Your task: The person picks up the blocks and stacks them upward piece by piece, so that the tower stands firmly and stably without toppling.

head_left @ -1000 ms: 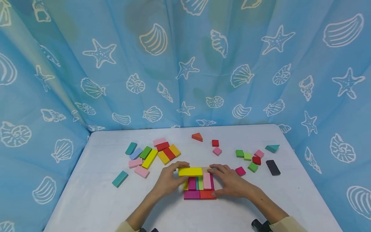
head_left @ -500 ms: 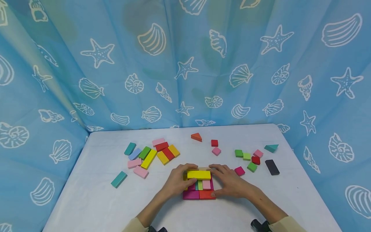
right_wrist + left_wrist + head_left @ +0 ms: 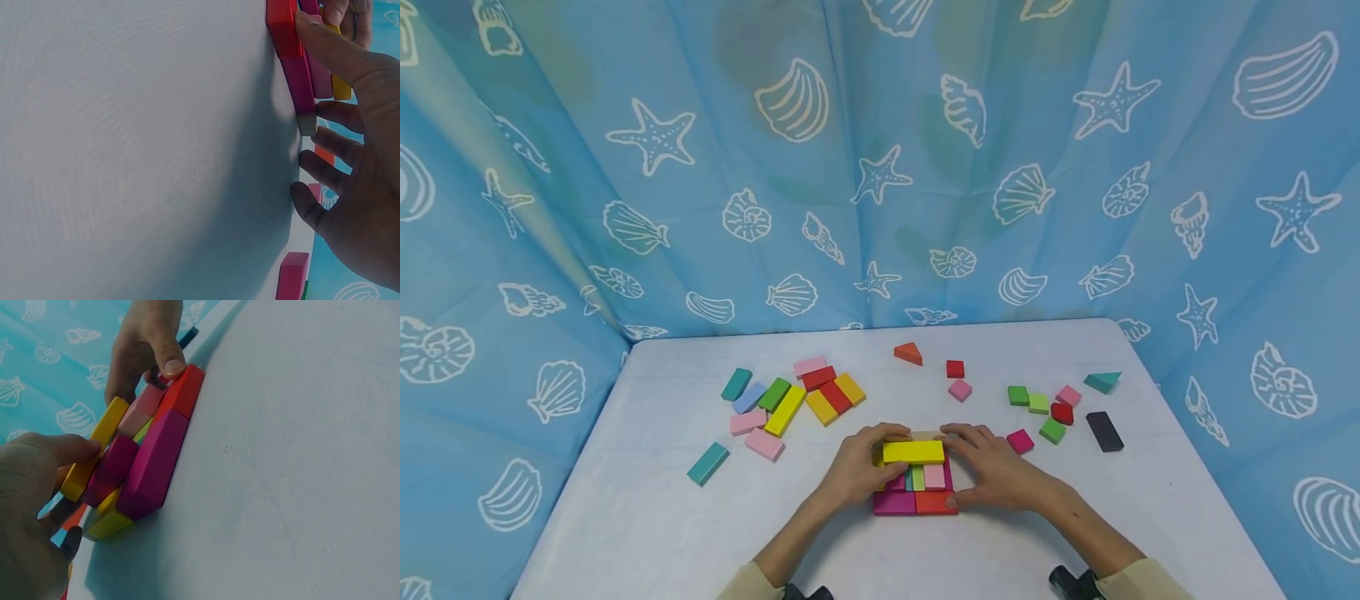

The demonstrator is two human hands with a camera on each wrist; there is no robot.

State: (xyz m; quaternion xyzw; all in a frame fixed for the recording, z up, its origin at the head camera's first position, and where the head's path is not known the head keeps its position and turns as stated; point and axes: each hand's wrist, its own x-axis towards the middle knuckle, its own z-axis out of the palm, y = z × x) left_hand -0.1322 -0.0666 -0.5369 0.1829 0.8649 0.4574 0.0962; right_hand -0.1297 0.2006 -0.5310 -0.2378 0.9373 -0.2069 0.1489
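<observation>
A small structure of coloured blocks stands before me. Along its front lie a purple-magenta block (image 3: 894,503) and a red-orange block (image 3: 935,502). A pink block (image 3: 934,477) and a lime green block (image 3: 918,479) show behind them. My left hand (image 3: 862,467) pinches a long yellow block (image 3: 913,452) across the top of the structure, thumb in front and fingers behind. My right hand (image 3: 996,471) rests at the right side, its thumb (image 3: 312,25) touching the red-orange block. Its other fingers spread loosely by the back corner. My fingers partly hide the rear blocks.
Loose blocks in several colours, including a teal block (image 3: 708,463), lie at the left. Small cubes such as a green cube (image 3: 1052,431) and a black block (image 3: 1104,432) lie at the right. An orange triangular block (image 3: 908,354) is at the back, before a blue curtain (image 3: 820,192).
My left hand has moved right with the long yellow block, bringing it over the middle of the structure, over the pink block's upper part. The last half second shows almost no movement.
</observation>
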